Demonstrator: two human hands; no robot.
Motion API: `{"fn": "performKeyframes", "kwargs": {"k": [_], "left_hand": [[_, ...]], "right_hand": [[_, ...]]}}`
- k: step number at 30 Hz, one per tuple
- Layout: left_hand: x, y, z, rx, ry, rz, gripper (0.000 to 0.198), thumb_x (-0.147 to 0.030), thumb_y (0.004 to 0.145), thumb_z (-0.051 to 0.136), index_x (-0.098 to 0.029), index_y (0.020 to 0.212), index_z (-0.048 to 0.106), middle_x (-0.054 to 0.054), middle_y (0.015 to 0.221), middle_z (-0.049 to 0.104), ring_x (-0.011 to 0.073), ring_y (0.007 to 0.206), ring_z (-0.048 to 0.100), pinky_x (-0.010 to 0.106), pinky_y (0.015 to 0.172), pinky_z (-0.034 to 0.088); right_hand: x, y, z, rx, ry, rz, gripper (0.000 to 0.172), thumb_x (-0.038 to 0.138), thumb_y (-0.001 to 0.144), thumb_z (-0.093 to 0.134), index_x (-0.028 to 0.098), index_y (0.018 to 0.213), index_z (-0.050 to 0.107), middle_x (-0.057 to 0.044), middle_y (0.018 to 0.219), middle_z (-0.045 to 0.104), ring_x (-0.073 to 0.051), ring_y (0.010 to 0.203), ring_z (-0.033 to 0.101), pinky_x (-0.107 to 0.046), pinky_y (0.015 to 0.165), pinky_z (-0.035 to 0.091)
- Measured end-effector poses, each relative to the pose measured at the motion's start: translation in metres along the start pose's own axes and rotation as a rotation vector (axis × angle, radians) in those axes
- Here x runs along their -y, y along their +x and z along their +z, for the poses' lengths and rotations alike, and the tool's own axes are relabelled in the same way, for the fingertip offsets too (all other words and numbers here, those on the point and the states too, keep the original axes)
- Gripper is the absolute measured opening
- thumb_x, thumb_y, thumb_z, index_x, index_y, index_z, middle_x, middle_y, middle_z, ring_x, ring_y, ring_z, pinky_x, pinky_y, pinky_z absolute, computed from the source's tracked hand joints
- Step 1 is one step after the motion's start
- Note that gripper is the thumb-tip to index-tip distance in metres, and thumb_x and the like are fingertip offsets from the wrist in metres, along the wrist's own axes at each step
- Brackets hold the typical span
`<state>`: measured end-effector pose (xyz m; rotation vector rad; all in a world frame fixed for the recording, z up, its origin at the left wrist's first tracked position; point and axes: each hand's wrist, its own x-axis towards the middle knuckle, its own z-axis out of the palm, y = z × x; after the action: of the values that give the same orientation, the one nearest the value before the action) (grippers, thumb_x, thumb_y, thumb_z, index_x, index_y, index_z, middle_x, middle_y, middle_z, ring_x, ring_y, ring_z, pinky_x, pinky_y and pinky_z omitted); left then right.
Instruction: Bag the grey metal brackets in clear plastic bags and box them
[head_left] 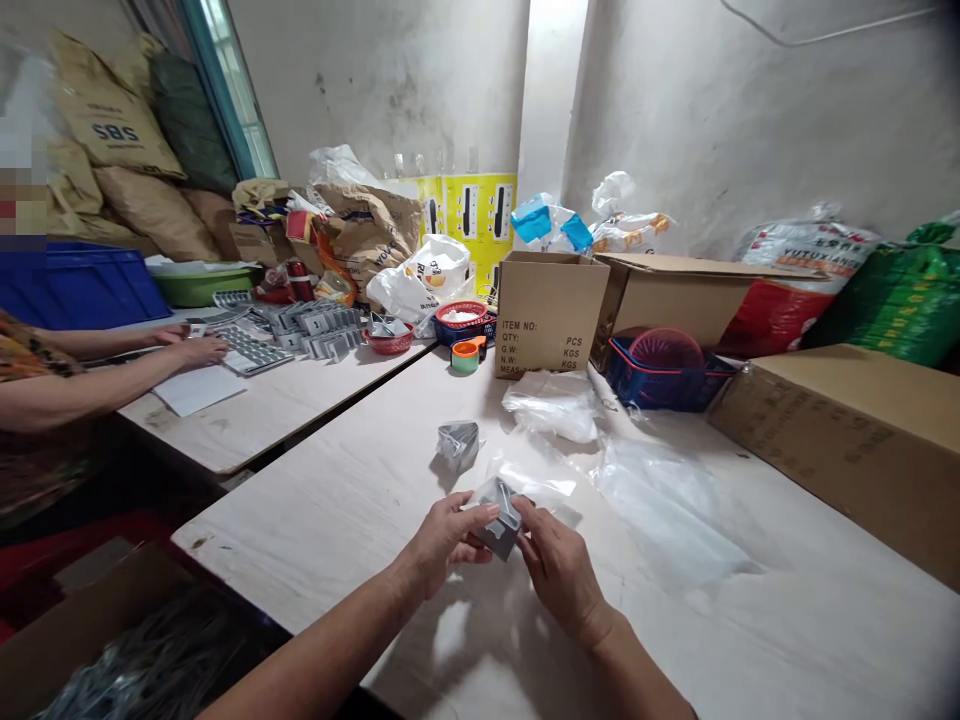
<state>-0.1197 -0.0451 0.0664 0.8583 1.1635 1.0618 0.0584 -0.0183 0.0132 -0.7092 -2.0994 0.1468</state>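
Between my two hands is a grey angular part [501,538] with flat faces, above the near middle of the table. My left hand [444,545] is closed on its left side, thumb on top. From the right, the fingers of my right hand [559,570] pinch its upper right edge. Clear plastic film [544,478] lies just behind the part; whether it wraps the part, I cannot tell. Slightly farther off, a similar grey piece in a clear plastic bag [457,443] rests on the table. Flat clear plastic bags [667,505] spread out to the right.
Upright cardboard box [551,310], blue basket [664,375] and large carton [847,450] line the back and right. A tape roll [466,354] stands near the gap between tables. At left, a co-worker's hands [196,348] are beside several grey parts [315,325]. More bags [559,405] lie before the box.
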Motion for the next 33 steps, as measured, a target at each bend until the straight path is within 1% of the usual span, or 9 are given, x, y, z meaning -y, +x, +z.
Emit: {"fn": "performKeyframes", "kwargs": {"k": [3,7,12,16,20,23,26,29,33], "left_hand": [[0.001,0.000,0.001,0.008,0.006,-0.007,0.038,-0.043,0.063,0.071,-0.011,0.081,0.058,0.008,0.074,0.065,0.0165,0.064,0.061,0.031,0.062,0.049],[0.004,0.002,0.001,-0.046,0.033,-0.024,0.039,-0.044,0.060,0.074,-0.013,0.073,0.055,0.007,0.070,0.065,0.0159,0.062,0.061,0.031,0.061,0.048],[0.007,0.003,0.008,-0.014,0.065,-0.057,0.044,-0.046,0.055,0.077,-0.011,0.073,0.057,0.006,0.069,0.063,0.0154,0.061,0.060,0.031,0.061,0.050],[0.010,0.005,0.009,-0.008,-0.025,0.025,0.039,-0.044,0.059,0.075,-0.011,0.071,0.058,0.003,0.066,0.059,0.0114,0.058,0.056,0.032,0.064,0.051],[0.013,0.009,0.007,-0.072,0.149,0.106,0.026,-0.035,0.063,0.070,-0.014,0.065,0.055,-0.003,0.056,0.050,0.0091,0.049,0.049,0.024,0.048,0.045],[0.016,0.013,0.009,-0.187,0.324,0.238,0.017,-0.026,0.064,0.064,-0.016,0.059,0.051,-0.005,0.054,0.045,0.0067,0.049,0.045,0.018,0.044,0.038],[0.019,0.014,0.014,-0.191,0.325,0.232,0.015,-0.028,0.071,0.055,-0.018,0.065,0.047,-0.005,0.057,0.049,0.0089,0.053,0.051,0.019,0.048,0.043],[0.022,0.015,0.019,-0.156,0.301,0.205,0.015,-0.033,0.077,0.047,-0.020,0.070,0.042,-0.006,0.051,0.049,0.0107,0.044,0.051,0.021,0.041,0.043],[0.024,0.017,0.020,-0.193,0.429,0.302,0.014,-0.030,0.078,0.045,-0.020,0.070,0.041,-0.008,0.044,0.043,0.0089,0.036,0.046,0.017,0.034,0.036]], "right_hand": [[0.003,0.000,0.002,0.034,0.127,0.042,0.045,0.015,0.086,0.039,0.019,0.131,0.037,-0.008,0.094,0.060,-0.017,0.075,0.058,-0.027,0.063,0.049],[0.012,0.004,-0.006,0.094,0.319,0.191,0.042,0.015,0.079,0.044,0.018,0.121,0.047,-0.004,0.086,0.057,-0.013,0.065,0.053,-0.024,0.059,0.046],[0.011,0.008,-0.010,0.074,0.431,0.379,0.015,0.024,0.083,0.047,0.018,0.090,0.059,0.000,0.072,0.056,-0.012,0.062,0.051,-0.022,0.057,0.042],[0.001,0.008,-0.014,0.007,0.572,0.606,0.019,0.032,0.085,0.047,0.017,0.084,0.059,0.004,0.059,0.049,-0.009,0.047,0.044,-0.020,0.046,0.037],[-0.004,0.010,-0.020,-0.029,0.674,0.738,0.022,0.036,0.082,0.052,0.015,0.084,0.059,0.007,0.049,0.042,-0.008,0.043,0.039,-0.020,0.042,0.033],[-0.007,0.009,-0.020,-0.032,0.668,0.768,0.022,0.037,0.082,0.053,0.016,0.084,0.059,0.007,0.050,0.042,-0.008,0.043,0.039,-0.020,0.042,0.032],[-0.010,0.006,-0.016,-0.040,0.589,0.750,0.020,0.036,0.082,0.051,0.017,0.083,0.058,0.006,0.053,0.045,-0.009,0.045,0.039,-0.021,0.044,0.033],[-0.011,0.004,-0.014,-0.026,0.444,0.637,0.018,0.032,0.084,0.048,0.017,0.081,0.058,0.003,0.061,0.050,-0.010,0.052,0.043,-0.022,0.050,0.035],[-0.009,0.004,-0.015,0.059,0.306,0.480,0.017,0.027,0.086,0.044,0.018,0.082,0.058,0.001,0.069,0.054,-0.012,0.060,0.046,-0.023,0.058,0.035]]}}
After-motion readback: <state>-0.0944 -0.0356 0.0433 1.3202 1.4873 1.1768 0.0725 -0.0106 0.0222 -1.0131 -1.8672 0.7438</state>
